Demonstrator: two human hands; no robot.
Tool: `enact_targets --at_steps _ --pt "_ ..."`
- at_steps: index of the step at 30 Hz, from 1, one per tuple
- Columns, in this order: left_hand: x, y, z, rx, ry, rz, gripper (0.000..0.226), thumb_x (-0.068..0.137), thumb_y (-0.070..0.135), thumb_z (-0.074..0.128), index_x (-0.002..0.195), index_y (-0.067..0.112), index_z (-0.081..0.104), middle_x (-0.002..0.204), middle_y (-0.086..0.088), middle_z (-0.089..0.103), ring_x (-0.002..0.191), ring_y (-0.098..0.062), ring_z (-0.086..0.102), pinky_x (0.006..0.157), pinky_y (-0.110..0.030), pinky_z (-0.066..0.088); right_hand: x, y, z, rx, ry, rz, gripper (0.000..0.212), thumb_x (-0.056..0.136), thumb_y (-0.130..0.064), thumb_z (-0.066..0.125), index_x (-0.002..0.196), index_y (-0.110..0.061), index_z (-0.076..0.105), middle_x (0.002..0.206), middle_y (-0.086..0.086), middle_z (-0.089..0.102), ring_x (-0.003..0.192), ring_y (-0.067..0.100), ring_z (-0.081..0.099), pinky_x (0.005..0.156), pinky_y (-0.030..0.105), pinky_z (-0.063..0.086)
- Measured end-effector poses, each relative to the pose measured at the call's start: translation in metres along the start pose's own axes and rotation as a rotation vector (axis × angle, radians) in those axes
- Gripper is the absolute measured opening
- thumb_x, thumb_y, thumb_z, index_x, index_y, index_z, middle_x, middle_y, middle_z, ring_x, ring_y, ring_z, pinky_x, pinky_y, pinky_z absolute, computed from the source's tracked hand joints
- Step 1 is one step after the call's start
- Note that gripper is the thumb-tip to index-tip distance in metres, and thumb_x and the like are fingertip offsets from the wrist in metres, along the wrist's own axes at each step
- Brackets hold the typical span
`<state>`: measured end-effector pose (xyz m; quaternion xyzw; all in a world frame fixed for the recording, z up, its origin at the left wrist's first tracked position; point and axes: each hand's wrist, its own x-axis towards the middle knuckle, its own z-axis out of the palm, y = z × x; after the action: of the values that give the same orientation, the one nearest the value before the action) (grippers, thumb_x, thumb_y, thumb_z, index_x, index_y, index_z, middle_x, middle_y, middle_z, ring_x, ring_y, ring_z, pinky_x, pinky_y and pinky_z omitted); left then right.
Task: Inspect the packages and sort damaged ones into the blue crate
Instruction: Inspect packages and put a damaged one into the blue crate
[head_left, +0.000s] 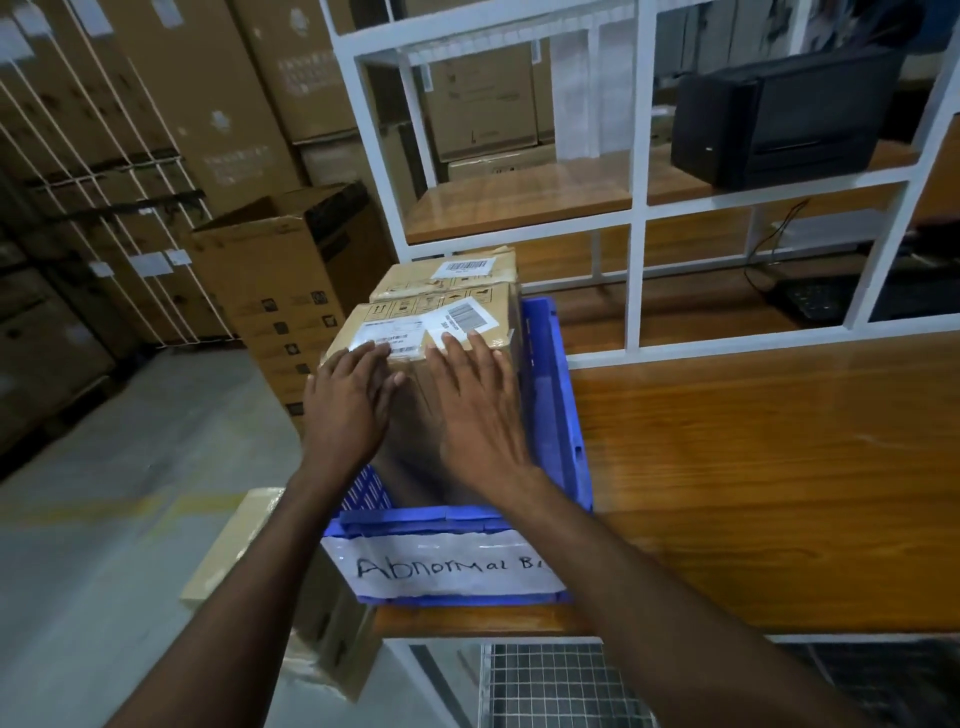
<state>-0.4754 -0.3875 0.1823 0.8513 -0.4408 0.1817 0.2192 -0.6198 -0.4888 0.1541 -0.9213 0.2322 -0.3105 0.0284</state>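
A blue crate (553, 415) with a white paper label reading "Abnormal B..." stands at the left end of a wooden table. Inside it stands a brown cardboard package (415, 322) with white barcode labels on top. A second similar package (452, 278) stands just behind it. My left hand (348, 410) lies flat on the near package's front left corner, fingers spread. My right hand (480, 405) lies flat on its front right side, fingertips reaching the top label. Both palms press on the package rather than wrap around it.
The wooden table (753, 467) stretches to the right. A white shelf frame (636, 218) rises behind, with a black printer (779, 114) on its shelf. Tall stacked cartons (156, 130) fill the left. Another cardboard box (234, 551) sits low beside the table.
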Motion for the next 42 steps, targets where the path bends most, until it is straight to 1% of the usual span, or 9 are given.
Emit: enact_targets --at_steps 7,12,16,19,23,28,33,36,42 --pt "-0.014 -0.001 -0.016 -0.461 0.175 -0.210 0.018 0.099 0.033 0.068 0.111 0.021 0.074 0.146 -0.006 0.043 0.135 -0.020 0.039 0.105 -0.035 0.042 0.011 -0.003 -0.019 -0.053 0.233 0.038 0.038 0.102 -0.049 0.049 0.120 -0.023 0.069 0.124 -0.001 0.065 0.114 0.025 0.051 0.093 0.047 0.030" --pt "0.000 -0.014 -0.027 -0.829 -0.024 -0.519 0.033 0.078 0.043 0.085 0.102 0.039 0.062 0.140 -0.004 0.054 0.119 -0.024 0.061 0.090 -0.044 0.060 0.046 0.002 -0.030 0.098 0.103 0.100 0.016 0.097 -0.037 0.064 0.104 -0.025 0.072 0.126 -0.002 0.063 0.124 0.026 0.049 0.095 0.044 0.031" --pt "0.007 -0.019 -0.028 -0.859 -0.057 -0.574 0.078 0.081 0.030 0.085 0.144 0.024 0.040 0.136 -0.001 0.051 0.117 -0.023 0.058 0.102 -0.043 0.053 0.055 0.009 -0.039 0.175 -0.055 0.353 0.062 0.084 -0.057 0.073 0.138 -0.030 0.058 0.163 0.003 0.032 0.151 0.028 0.024 0.116 0.049 0.027" --pt "0.002 -0.019 -0.024 -0.953 -0.094 -0.634 0.084 0.085 0.030 0.082 0.150 0.011 0.031 0.138 -0.007 0.054 0.118 -0.023 0.057 0.105 -0.043 0.051 0.056 0.006 -0.044 0.356 -0.117 0.500 0.080 0.078 -0.057 0.080 0.146 -0.025 0.052 0.161 0.007 0.032 0.141 0.032 0.043 0.109 0.039 0.041" --pt "-0.003 -0.013 -0.022 -0.978 -0.040 -0.598 0.066 0.086 0.033 0.081 0.134 0.017 0.038 0.126 -0.001 0.058 0.100 -0.012 0.058 0.089 -0.034 0.051 0.049 0.003 -0.053 0.432 -0.019 0.540 0.056 0.079 -0.046 0.083 0.128 -0.024 0.066 0.146 0.006 0.052 0.133 0.025 0.052 0.100 0.033 0.044" --pt "0.010 -0.009 -0.036 -1.094 0.052 -0.549 0.068 0.085 0.040 0.080 0.136 0.021 0.040 0.125 0.004 0.057 0.109 -0.010 0.058 0.081 -0.031 0.052 0.048 0.004 -0.081 0.451 0.125 0.575 0.033 0.092 -0.037 0.070 0.123 -0.027 0.070 0.133 -0.001 0.066 0.120 0.023 0.061 0.085 0.031 0.045" --pt "0.024 -0.015 -0.052 -1.153 0.003 -0.530 0.055 0.089 0.035 0.075 0.131 0.028 0.040 0.126 0.004 0.050 0.104 -0.008 0.053 0.076 -0.030 0.051 0.058 0.021 -0.107 0.627 0.114 0.694 0.042 0.089 -0.024 0.073 0.128 -0.021 0.059 0.115 -0.002 0.061 0.103 0.020 0.061 0.090 0.038 0.055" --pt "0.022 -0.017 -0.046 -1.157 -0.036 -0.527 0.061 0.089 0.030 0.075 0.138 0.022 0.040 0.125 0.005 0.051 0.103 -0.005 0.053 0.071 -0.027 0.052 0.060 0.029 -0.110 0.810 -0.071 0.770 0.079 0.078 -0.028 0.082 0.146 -0.017 0.044 0.129 0.000 0.057 0.107 0.024 0.065 0.082 0.049 0.064" --pt "0.007 -0.017 -0.014 -1.154 -0.051 -0.583 0.063 0.095 0.028 0.070 0.142 0.020 0.028 0.129 0.000 0.048 0.098 -0.006 0.053 0.073 -0.024 0.050 0.046 0.041 -0.077 0.871 -0.168 0.719 0.022 0.090 -0.015 0.077 0.094 -0.027 0.058 0.107 -0.003 0.071 0.088 0.011 0.068 0.082 0.043 0.061"
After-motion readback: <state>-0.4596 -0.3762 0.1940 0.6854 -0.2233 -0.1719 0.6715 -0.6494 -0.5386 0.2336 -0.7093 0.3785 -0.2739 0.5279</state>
